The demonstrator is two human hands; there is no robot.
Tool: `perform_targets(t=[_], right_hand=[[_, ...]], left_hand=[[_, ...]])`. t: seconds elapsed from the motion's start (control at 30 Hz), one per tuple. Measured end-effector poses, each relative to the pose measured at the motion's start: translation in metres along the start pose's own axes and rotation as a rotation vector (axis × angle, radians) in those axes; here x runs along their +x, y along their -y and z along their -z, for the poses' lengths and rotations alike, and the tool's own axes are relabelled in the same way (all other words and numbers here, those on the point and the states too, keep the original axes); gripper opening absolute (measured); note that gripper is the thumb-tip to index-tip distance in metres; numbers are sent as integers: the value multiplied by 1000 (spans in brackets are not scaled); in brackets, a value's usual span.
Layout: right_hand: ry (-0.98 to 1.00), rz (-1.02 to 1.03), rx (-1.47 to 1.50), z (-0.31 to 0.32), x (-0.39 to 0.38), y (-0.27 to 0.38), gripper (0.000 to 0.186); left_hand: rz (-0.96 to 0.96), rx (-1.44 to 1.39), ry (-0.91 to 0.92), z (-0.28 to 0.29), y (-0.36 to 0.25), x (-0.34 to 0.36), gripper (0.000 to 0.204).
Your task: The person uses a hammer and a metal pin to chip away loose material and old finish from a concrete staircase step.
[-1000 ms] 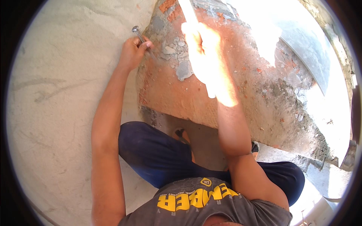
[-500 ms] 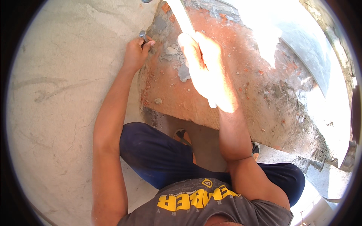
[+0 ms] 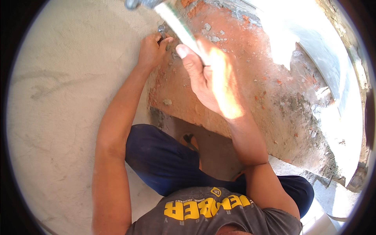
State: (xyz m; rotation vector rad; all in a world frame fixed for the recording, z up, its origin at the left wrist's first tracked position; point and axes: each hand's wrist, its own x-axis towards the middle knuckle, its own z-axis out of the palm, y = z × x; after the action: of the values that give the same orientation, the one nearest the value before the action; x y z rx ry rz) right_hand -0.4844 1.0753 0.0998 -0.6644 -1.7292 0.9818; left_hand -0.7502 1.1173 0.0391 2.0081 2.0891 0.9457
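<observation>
My left hand is closed around a metal chisel, whose round struck end shows above the fingers. It is held where the pale plastered wall meets the reddish brick surface. My right hand, partly in bright sunlight, grips a hammer by its pale handle. The hammer's grey metal head is at the top edge, above and left of the chisel and apart from it in the picture. The chisel's lower end is hidden by my left fingers.
The dusty red brick surface carries loose grey mortar chips and crumbs. Plastered wall fills the left side. A grey flat sheet lies at the right in strong sunlight. My bent knees are below the brick ledge.
My left hand and the chisel have shifted right and slightly up in the picture. The hammer has swung leftward and its head shows more. Grey chips now appear farther up the brick.
</observation>
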Motion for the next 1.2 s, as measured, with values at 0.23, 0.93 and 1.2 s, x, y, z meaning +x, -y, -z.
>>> perform_targets(t=[0.23,0.93,1.2], right_hand=[[120,-209,-150,-4,4,-45,26],[-213,141,172,-9,21,-20,25],[29,-242,-50,4,9,-5,24]], left_hand=[[3,42,5,-2,-5,0,23],[170,170,27,2,-30,0,22],[150,84,45,-1,-11,-2,22]])
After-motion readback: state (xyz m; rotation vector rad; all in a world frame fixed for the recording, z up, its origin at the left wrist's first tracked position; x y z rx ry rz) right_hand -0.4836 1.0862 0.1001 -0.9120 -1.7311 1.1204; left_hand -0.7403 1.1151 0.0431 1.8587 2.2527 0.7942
